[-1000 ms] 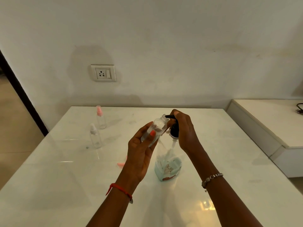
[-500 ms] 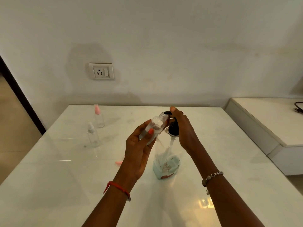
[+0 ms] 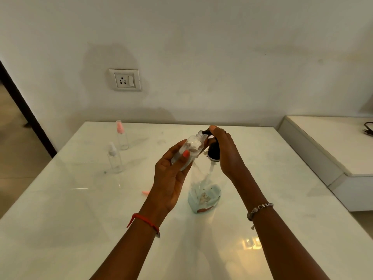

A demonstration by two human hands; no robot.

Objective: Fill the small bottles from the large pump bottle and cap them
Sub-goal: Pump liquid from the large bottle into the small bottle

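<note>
- Three small bottles in view: one uncapped in the left hand [image 3: 169, 178], two capped and upright on the table [image 3: 80, 209] at far left.
- Held bottle [image 3: 188, 151]: clear plastic, cylindrical, threaded neck, tilted with its mouth up against the black pump spout [image 3: 205, 131]. Left hand cupped loosely round it, thumb across the front, nail painted orange.
- Pump bottle [image 3: 203, 196] stands mid-table: clear, flattened body, pale blue label low down, white dip tube, black collar.
- Right hand [image 3: 227, 152] curled over the pump head, fingertip on top of it; how far the head is pressed, cannot tell.
- Far bottle [image 3: 122, 136] has a pink cap; nearer bottle [image 3: 114, 158] a white one. Both clear; fill level cannot tell.
- Pink cap [image 3: 145, 192] lies on the table just left of the left wrist.
- Table glossy white, reflective.
</note>
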